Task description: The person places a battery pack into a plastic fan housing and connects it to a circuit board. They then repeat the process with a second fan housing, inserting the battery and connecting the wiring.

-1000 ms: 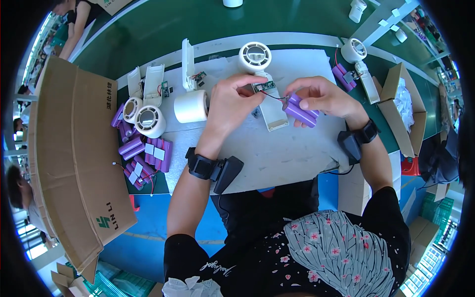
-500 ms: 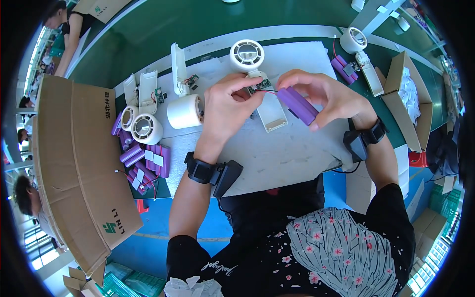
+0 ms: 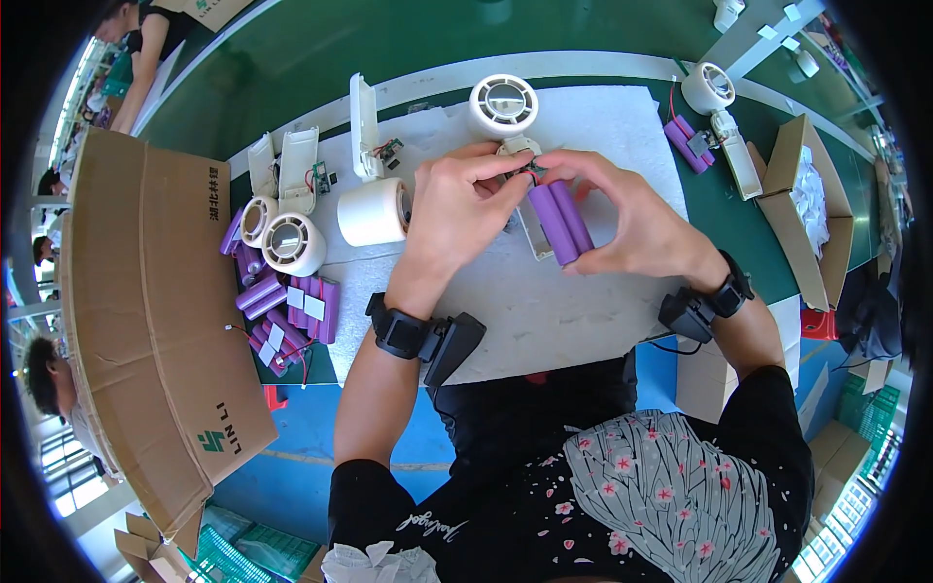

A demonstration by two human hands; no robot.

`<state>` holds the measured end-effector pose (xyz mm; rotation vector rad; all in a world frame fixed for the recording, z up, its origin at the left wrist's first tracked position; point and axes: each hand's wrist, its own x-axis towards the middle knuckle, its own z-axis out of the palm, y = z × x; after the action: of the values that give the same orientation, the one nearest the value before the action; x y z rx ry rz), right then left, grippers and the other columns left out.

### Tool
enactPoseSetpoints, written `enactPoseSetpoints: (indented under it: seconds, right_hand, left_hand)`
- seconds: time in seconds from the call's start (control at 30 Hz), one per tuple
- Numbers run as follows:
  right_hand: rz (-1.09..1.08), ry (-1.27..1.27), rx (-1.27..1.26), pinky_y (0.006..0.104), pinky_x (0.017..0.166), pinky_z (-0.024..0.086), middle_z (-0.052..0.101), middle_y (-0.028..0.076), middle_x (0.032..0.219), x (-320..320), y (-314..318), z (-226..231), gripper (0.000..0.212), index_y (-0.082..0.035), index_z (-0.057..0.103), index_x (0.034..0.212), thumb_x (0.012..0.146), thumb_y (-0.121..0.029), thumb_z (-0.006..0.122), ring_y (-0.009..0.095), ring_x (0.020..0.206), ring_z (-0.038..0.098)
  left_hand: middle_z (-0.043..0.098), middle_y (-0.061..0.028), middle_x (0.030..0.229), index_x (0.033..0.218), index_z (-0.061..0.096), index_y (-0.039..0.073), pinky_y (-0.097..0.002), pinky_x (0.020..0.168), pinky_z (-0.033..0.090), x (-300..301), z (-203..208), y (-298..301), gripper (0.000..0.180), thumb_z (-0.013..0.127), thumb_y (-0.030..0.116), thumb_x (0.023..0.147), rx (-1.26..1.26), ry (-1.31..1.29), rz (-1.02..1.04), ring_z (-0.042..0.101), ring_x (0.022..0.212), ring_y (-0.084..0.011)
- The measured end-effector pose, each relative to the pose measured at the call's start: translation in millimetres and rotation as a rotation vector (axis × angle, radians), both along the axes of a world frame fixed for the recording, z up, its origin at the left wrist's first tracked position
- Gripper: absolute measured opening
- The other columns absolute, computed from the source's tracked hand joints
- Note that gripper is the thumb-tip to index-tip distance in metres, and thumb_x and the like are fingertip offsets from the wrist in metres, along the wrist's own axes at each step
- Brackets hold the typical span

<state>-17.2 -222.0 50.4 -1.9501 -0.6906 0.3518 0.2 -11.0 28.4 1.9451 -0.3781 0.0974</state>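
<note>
Left hand [image 3: 455, 209] fingers [image 3: 501, 180] pinched on small circuit board [image 3: 533, 171] at top of purple battery pair [image 3: 561, 222]; right hand [image 3: 632, 222] fingers curled round same pair, gripping it over white foam sheet [image 3: 544, 311] on tabletop [image 3: 321, 58]. Under pair, white handle shell [image 3: 533, 233]; above, round white fan head [image 3: 503, 105]. Left: white tape roll [image 3: 371, 211], two fan heads [image 3: 292, 243], loose purple cells with white square labels [image 3: 287, 316]. Far left: big brown carton flap [image 3: 146, 311] with green logo near lower edge. Right: open brown box [image 3: 814, 219] of white bags
</note>
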Motion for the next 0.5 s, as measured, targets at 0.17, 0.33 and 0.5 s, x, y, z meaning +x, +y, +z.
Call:
enactPoseSetpoints:
  seconds: [0.17, 0.33, 0.5]
  right_hand:
    - [-0.025, -0.227, -0.101, 0.0387, 0.095, 0.046, 0.053, 0.010, 0.123, -5.3, 7.8, -6.8, 0.088, -0.011, 0.045, 0.134, 0.056, -0.010, 0.086, 0.028, 0.108, 0.054]
    - [-0.057, -0.332, -0.120, 0.0399, 0.093, 0.048, 0.053, 0.013, 0.123, -10.0, 7.4, -6.1, 0.076, -0.006, 0.054, 0.124, 0.055, -0.007, 0.086, 0.032, 0.109, 0.055]
    - [-0.066, -0.399, -0.113, 0.0393, 0.091, 0.050, 0.055, 0.015, 0.126, -13.6, 7.6, -4.7, 0.060, -0.001, 0.063, 0.112, 0.056, -0.004, 0.084, 0.033, 0.110, 0.056]
  left_hand:
    - [0.069, -0.0166, 0.106, 0.106, 0.070, 0.005, -0.0234, 0.067, 0.054, -0.4, 4.8, 4.8, 0.026, 0.069, 0.004, 0.080, 0.099, -0.013, -0.060, 0.067, 0.073, -0.0103]
    - [0.068, -0.0175, 0.100, 0.106, 0.070, 0.007, -0.0271, 0.066, 0.054, -0.5, 3.7, 5.4, 0.025, 0.067, 0.004, 0.082, 0.109, -0.015, -0.077, 0.068, 0.072, -0.0201]
    - [0.068, -0.0174, 0.098, 0.107, 0.069, 0.007, -0.0288, 0.069, 0.054, -2.2, 7.7, 7.7, 0.024, 0.065, 0.005, 0.084, 0.072, 0.038, -0.089, 0.070, 0.075, -0.0257]
